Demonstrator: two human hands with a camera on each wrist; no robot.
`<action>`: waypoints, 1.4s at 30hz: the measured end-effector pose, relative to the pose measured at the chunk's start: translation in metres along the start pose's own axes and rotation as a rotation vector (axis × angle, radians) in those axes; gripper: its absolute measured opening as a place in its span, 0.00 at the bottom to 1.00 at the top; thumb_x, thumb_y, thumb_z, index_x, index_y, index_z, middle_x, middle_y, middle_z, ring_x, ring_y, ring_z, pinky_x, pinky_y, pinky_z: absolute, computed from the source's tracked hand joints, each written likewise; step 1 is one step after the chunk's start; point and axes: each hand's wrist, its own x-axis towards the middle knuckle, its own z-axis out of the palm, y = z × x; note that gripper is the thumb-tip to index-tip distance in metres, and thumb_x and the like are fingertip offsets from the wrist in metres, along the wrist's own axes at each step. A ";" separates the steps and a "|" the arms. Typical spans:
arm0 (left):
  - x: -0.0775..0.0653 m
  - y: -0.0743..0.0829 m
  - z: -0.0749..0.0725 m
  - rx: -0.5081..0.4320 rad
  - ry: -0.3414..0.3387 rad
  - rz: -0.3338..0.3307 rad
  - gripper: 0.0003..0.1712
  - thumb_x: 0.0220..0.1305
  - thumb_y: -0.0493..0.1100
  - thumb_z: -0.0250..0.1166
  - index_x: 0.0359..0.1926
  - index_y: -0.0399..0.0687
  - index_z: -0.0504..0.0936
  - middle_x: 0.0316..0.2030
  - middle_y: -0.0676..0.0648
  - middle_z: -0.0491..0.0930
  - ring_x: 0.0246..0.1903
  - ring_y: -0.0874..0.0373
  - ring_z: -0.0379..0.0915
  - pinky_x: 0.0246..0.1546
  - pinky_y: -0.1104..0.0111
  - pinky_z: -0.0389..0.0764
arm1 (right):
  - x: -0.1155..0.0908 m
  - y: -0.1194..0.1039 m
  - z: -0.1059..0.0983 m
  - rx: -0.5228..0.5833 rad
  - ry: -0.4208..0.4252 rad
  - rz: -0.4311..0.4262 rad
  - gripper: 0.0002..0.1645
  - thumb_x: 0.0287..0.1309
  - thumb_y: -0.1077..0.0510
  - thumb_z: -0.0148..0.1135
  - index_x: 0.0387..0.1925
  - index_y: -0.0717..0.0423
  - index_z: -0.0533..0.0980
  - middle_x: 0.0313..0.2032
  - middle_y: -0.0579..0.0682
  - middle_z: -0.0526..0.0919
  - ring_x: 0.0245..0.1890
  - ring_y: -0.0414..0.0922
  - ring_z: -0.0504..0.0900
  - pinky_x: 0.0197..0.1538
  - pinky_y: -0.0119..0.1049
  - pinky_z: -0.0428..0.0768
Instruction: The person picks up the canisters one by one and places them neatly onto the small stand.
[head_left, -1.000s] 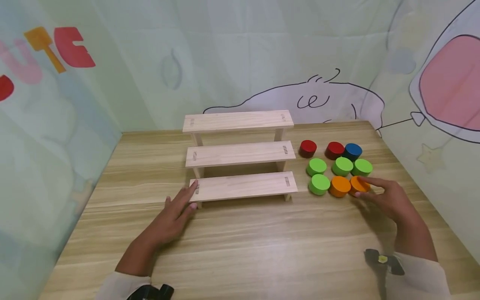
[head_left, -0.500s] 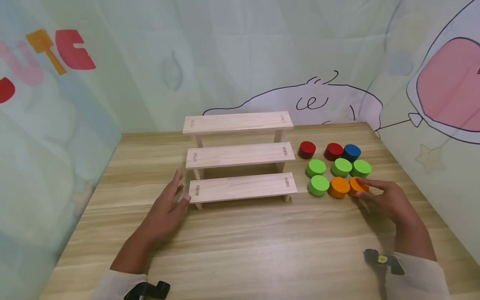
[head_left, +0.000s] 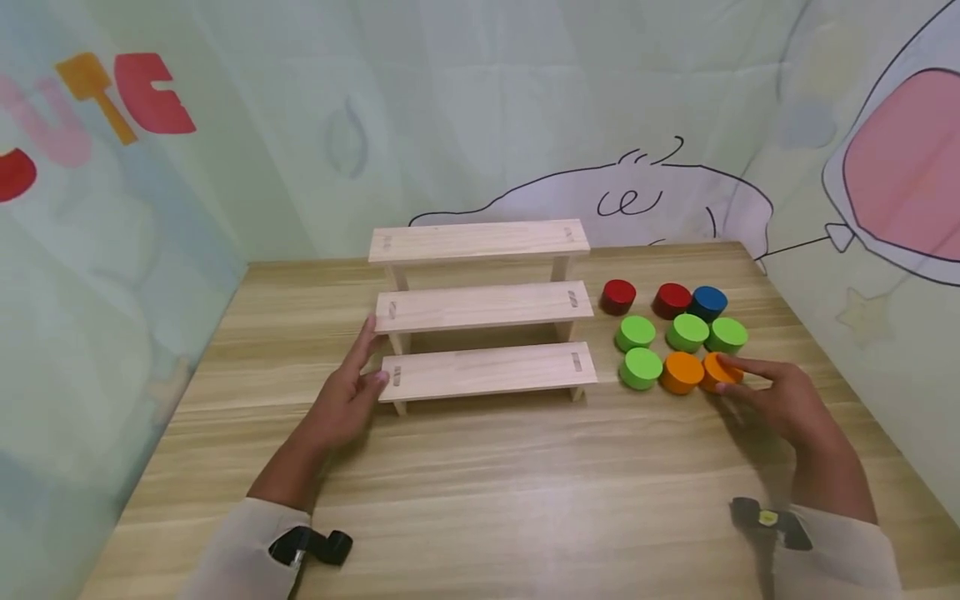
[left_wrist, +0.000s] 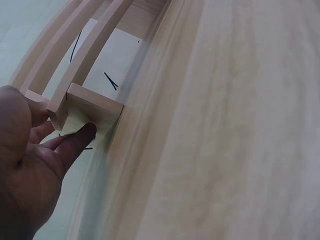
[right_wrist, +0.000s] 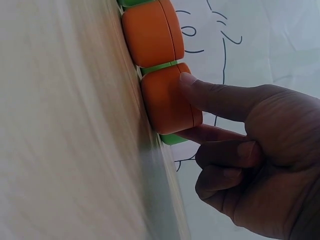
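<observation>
A pale wooden three-step stand (head_left: 487,372) sits mid-table. My left hand (head_left: 348,400) is at its left end, the thumb at the front step's corner and the index finger reaching up by the middle step. In the left wrist view, a fingertip of that hand (left_wrist: 37,170) touches the leg (left_wrist: 95,107) under the lowest board. Far to the right, my right hand (head_left: 783,404) pinches an orange round block (head_left: 722,372) between thumb and index finger. That block (right_wrist: 167,102) stands on the table, its other fingers curled beside it in the right wrist view.
A second orange block (head_left: 682,372) stands left of the pinched one. Several green blocks (head_left: 641,368), two red blocks (head_left: 618,297) and a blue block (head_left: 708,303) are grouped right of the stand. Printed cloth walls (head_left: 450,125) border the wooden table (head_left: 480,500).
My left hand has come off the front step's top, drawn back left, then come in again against the stand's left end. The right hand keeps its pinch in the same place.
</observation>
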 end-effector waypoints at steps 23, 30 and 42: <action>0.002 -0.007 0.000 -0.064 -0.048 -0.054 0.46 0.89 0.40 0.47 0.89 0.74 0.29 0.86 0.30 0.52 0.83 0.28 0.55 0.77 0.33 0.64 | -0.009 -0.007 -0.007 -0.042 0.084 0.014 0.39 0.80 0.44 0.63 0.83 0.52 0.64 0.77 0.80 0.62 0.56 0.70 0.68 0.44 0.47 0.77; 0.002 -0.005 0.001 -0.059 -0.058 -0.052 0.46 0.89 0.41 0.47 0.89 0.75 0.29 0.86 0.30 0.53 0.83 0.27 0.54 0.78 0.31 0.62 | -0.021 -0.021 -0.010 -0.064 0.185 -0.021 0.39 0.81 0.38 0.61 0.82 0.51 0.67 0.75 0.76 0.69 0.51 0.67 0.73 0.39 0.43 0.76; 0.002 -0.007 0.001 -0.045 -0.051 -0.043 0.46 0.89 0.39 0.46 0.89 0.72 0.29 0.85 0.30 0.53 0.82 0.27 0.57 0.78 0.32 0.62 | -0.032 -0.072 -0.004 0.020 0.491 -0.221 0.30 0.80 0.47 0.64 0.76 0.49 0.76 0.70 0.66 0.81 0.69 0.71 0.79 0.63 0.66 0.84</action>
